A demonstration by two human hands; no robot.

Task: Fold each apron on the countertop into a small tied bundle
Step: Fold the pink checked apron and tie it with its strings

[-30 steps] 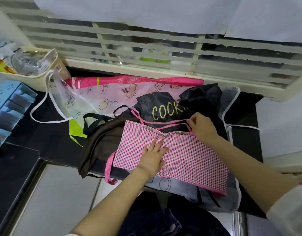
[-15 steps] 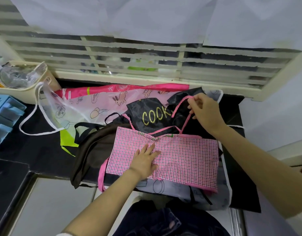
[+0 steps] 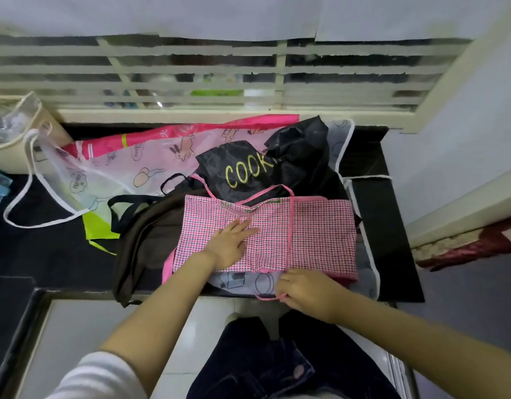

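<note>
The left hand (image 3: 231, 243) lay flat, fingers straight, on the folded pink checked apron (image 3: 320, 234), atop other aprons (image 3: 176, 151) on the countertop (image 3: 47, 254). The right hand (image 3: 306, 289), fingers curled, pinched its pink strap (image 3: 264, 298) at the near edge.

The checked apron (image 3: 320, 231) was matt woven cloth; the black apron (image 3: 300, 145) was a slick, crinkled fabric with a sheen; the printed apron (image 3: 110, 165) was translucent plastic film edged in white cloth tape; the brown apron (image 3: 150, 226) was dull, soft cloth. The bench (image 3: 47, 249) was dark, smooth and glossy.
</note>
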